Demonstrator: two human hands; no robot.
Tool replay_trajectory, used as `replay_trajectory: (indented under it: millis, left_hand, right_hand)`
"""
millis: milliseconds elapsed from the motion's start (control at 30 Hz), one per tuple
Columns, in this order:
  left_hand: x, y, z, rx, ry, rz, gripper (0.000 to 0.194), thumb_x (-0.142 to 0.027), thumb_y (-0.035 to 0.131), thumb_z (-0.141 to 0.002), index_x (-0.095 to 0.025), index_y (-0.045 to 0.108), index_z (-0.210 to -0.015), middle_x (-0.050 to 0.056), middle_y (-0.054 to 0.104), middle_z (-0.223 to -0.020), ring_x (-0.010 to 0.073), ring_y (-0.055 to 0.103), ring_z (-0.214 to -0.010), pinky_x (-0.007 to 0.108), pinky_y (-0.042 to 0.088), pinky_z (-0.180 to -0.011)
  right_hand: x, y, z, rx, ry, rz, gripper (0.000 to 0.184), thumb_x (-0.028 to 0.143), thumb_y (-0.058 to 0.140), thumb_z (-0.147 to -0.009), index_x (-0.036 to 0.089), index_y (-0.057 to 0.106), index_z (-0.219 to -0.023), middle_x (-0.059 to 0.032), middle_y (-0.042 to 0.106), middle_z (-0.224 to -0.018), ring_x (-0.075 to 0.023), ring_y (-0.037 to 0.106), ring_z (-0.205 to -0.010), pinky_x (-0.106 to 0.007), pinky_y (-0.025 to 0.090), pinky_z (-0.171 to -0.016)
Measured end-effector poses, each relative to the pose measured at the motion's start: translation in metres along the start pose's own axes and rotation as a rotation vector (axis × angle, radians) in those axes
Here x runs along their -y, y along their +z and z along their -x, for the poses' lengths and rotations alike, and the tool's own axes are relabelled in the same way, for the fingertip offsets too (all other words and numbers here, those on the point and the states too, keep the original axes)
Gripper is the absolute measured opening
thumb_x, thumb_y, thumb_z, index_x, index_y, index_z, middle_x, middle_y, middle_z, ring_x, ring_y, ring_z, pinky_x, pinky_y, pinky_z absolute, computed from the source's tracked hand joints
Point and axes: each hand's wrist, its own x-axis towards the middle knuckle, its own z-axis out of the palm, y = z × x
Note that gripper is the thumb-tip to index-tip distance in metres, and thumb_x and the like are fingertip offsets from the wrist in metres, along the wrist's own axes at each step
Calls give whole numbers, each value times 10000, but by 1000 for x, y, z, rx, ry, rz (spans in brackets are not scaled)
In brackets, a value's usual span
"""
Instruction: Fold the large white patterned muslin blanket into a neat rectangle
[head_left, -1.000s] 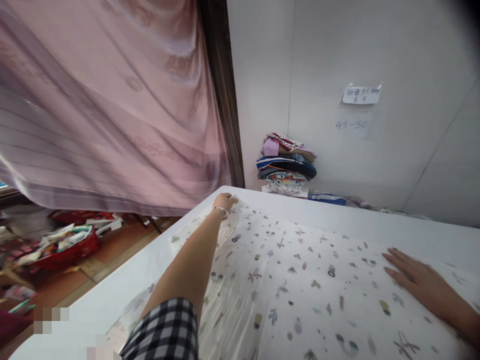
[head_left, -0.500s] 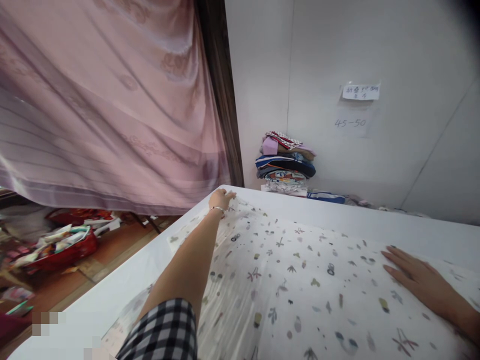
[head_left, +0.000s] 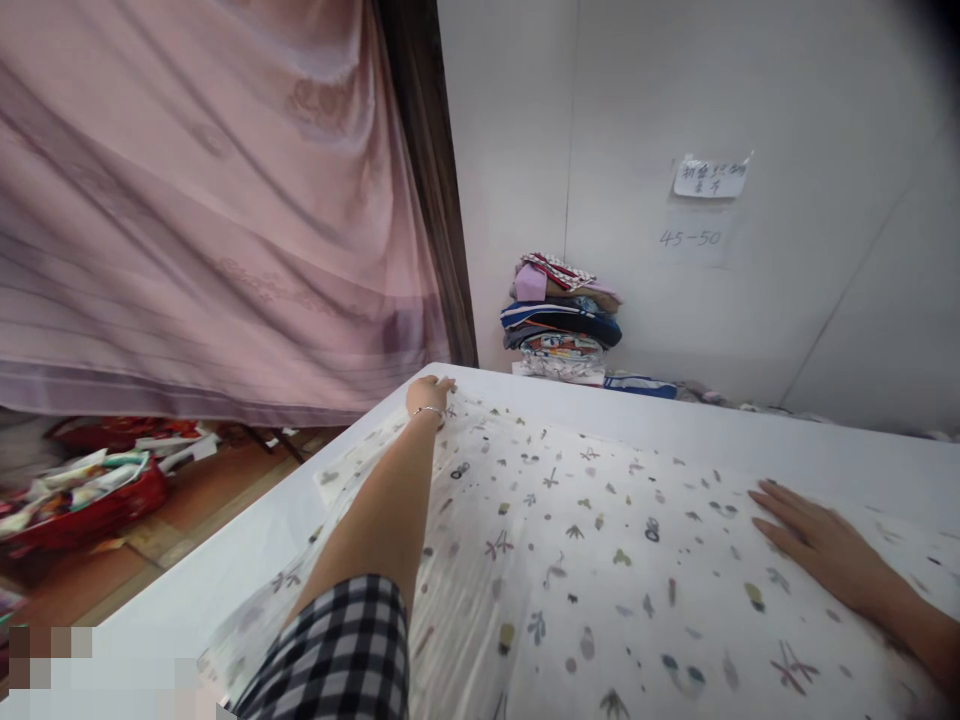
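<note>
A thin white cloth [head_left: 555, 560] printed with small plants and shapes lies spread over the white table. At its far left corner, close to the table's corner, my left hand [head_left: 427, 396] has its fingers closed on the cloth's edge; the fingertips are partly hidden. Fine creases run through the cloth beside my left forearm, and its left part lies under that arm. On the right, my right hand [head_left: 817, 540] rests flat on the cloth with fingers stretched out.
A stack of folded fabrics [head_left: 562, 320] stands past the table's far edge [head_left: 675, 425], against the grey wall. Paper notes [head_left: 709, 178] hang above. A pink curtain [head_left: 225, 200] hangs at left, over a red container [head_left: 90, 510] of packets on the floor.
The whole view has shifted slightly, so most things sit a little further left and higher. My left hand stays at the cloth's corner, and my right hand stays flat on the cloth.
</note>
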Motion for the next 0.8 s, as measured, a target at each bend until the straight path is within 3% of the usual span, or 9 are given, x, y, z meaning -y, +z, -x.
replay_trajectory:
  millis: [167,267,333,400,533,800]
  left_hand:
    - [5,7,2,95,-20,-61,346,-520,491,-776,-218,659,-773,88,677,-875,255,610,-872,314,437,-679]
    - [7,11,7,84,-18,-107,379,-503,514,-780,-228,629,-1014,119,646,-1042,296,556,-1031,372,437,-797]
    - [7,14,10,37,70,-173,417,-444,487,-817,-231,556,-1167,131,571,-1200,317,461,-1163,431,395,-902]
    - [5,20,13,33,212,-235,383,-348,433,-856,-254,534,-1213,97,523,-1275,288,414,-1212,421,363,-963]
    - [-3,33,18,174,410,-273,382,-209,413,-847,-326,587,-1166,4,561,-1241,192,490,-1136,288,395,-947]
    - [-11,38,16,293,598,-356,340,-170,399,-835,-243,686,-1002,76,615,-1118,222,507,-1096,319,420,-887]
  right_hand:
    - [-1,1,0,-5,-6,-7,617,612,297,-855,272,416,-1357,-34,276,-1465,-271,233,-1342,-483,196,-1087]
    - [1,-1,1,22,10,-7,627,623,282,-856,277,400,-1366,-23,257,-1472,-260,205,-1352,-482,186,-1090]
    - [1,-1,1,35,19,-2,627,622,266,-862,280,388,-1372,-16,243,-1477,-249,199,-1355,-480,176,-1094]
    - [-1,-1,1,27,14,2,635,628,275,-855,279,383,-1374,-16,245,-1477,-252,210,-1352,-484,179,-1092]
    - [-2,1,1,10,3,-5,637,632,298,-847,285,382,-1375,-16,267,-1471,-265,228,-1345,-493,198,-1087]
    - [4,-2,2,-35,3,-6,636,630,280,-848,267,433,-1348,-31,314,-1452,-285,269,-1327,-497,223,-1085]
